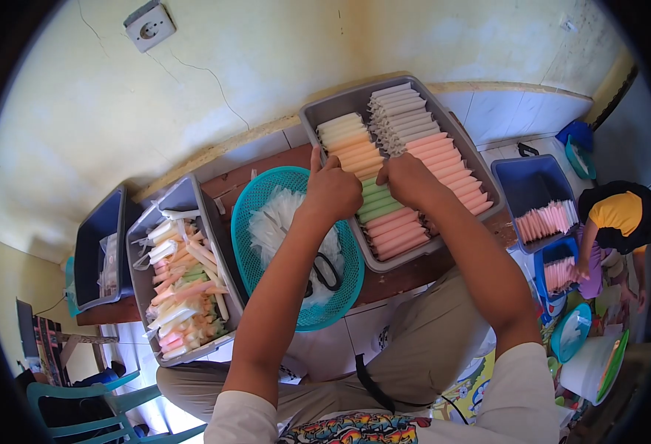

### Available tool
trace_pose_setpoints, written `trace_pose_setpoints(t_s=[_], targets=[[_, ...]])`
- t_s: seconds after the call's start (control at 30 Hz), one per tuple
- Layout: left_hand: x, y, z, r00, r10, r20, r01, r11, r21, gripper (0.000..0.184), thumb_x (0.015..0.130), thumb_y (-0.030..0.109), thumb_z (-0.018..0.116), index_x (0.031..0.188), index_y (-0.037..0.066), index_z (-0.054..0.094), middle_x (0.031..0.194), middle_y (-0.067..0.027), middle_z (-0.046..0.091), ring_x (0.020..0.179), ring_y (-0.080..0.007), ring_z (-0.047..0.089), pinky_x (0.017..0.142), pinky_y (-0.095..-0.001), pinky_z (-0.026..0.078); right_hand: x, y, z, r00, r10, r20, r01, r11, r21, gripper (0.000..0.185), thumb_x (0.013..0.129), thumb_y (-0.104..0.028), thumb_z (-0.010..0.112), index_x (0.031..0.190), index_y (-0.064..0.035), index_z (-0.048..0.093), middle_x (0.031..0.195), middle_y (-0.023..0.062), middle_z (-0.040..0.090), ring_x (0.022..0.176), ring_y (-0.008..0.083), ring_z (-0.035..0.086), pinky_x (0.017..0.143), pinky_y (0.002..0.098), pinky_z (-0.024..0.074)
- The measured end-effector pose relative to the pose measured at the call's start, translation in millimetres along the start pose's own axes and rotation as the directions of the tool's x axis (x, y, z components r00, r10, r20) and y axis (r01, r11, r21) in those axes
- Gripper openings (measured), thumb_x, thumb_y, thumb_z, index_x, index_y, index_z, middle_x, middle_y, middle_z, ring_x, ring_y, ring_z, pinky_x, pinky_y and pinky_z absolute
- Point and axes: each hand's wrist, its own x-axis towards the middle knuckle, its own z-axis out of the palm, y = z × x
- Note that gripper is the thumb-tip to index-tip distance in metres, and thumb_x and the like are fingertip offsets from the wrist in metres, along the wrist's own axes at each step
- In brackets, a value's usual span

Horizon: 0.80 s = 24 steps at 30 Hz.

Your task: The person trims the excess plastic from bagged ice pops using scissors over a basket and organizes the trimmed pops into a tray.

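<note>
Rows of filled tubes in white, orange, green and pink lie in a grey tray [314, 117]. My left hand [333, 185] is over the tray's left side, at the orange tubes [356, 155], its index finger stretched out toward the rim. My right hand [412, 180] is over the middle, between the green tubes [377, 201] and the pink tubes [444, 159], with its fingers bent together. What its fingertips hold, if anything, is hidden. Left of the tray, a teal basket [245, 203] holds clear plastic bags and black-handled scissors [328, 272].
A second grey bin [137, 277] holds jumbled tubes; a dark blue bin [96, 244] stands farther left. At the right, a person [621, 211] reaches toward a blue container [555, 248] of pink tubes near another blue bin [529, 181]. A green chair [122, 407] stands lower left.
</note>
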Motion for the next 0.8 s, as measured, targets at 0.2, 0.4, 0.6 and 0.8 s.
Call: trace_pose_setpoints(t_s=[0.2,0.4,0.6,0.8], targets=[[-1.6,2.1,-1.1,0.996,0.023,-0.087,-0.030,0.996,-0.082,0.026,0.087,0.020,0.064,0.094,0.017,0.089,0.101,-0.0124,0.083,0.129,-0.0339,0.067,0.137,-0.0657,0.007,-8.5,-4.0,-9.2,0.999,0.016,-0.047,-0.013,0.997,0.071,0.036,0.086,0.009,0.068,0.113,-0.0060,0.087,0.111,0.0241,0.081,0.115,0.0381,0.076,0.104,0.0480,0.0591],[-12.3,-1.9,18.1,0.957,0.103,-0.272,-0.159,0.968,-0.193,0.033,0.090,0.016,0.065,0.114,0.016,0.087,0.118,-0.0108,0.080,0.135,-0.0338,0.063,0.138,-0.0610,0.019,-17.1,-7.3,-23.9,0.989,0.111,-0.095,-0.084,0.964,0.250,0.036,0.090,0.006,0.068,0.123,-0.0009,0.082,0.113,0.0251,0.081,0.107,0.0395,0.078,0.098,0.0468,0.0616],[-34.9,8.4,23.1,0.884,0.070,-0.461,-0.222,0.933,-0.284,0.033,0.102,0.018,0.065,0.130,0.006,0.077,0.149,-0.0214,0.065,0.152,-0.0429,0.049,0.134,-0.0599,0.029,-30.8,-16.8,-24.2,0.968,-0.008,-0.252,0.080,0.958,0.276,0.034,0.093,0.002,0.071,0.127,0.0022,0.078,0.110,0.0243,0.081,0.103,0.0382,0.080,0.093,0.0448,0.0638],[-80.8,3.8,9.3,0.847,-0.108,-0.520,-0.211,0.830,-0.516,0.039,0.108,0.023,0.068,0.140,0.002,0.069,0.156,-0.0234,0.062,0.152,-0.0437,0.050,0.128,-0.0523,0.041,-47.1,-56.0,-29.2,0.943,-0.030,-0.332,0.169,0.902,0.397,0.036,0.095,0.000,0.075,0.131,0.0015,0.076,0.109,0.0221,0.082,0.103,0.0348,0.081,0.091,0.0428,0.0653]])
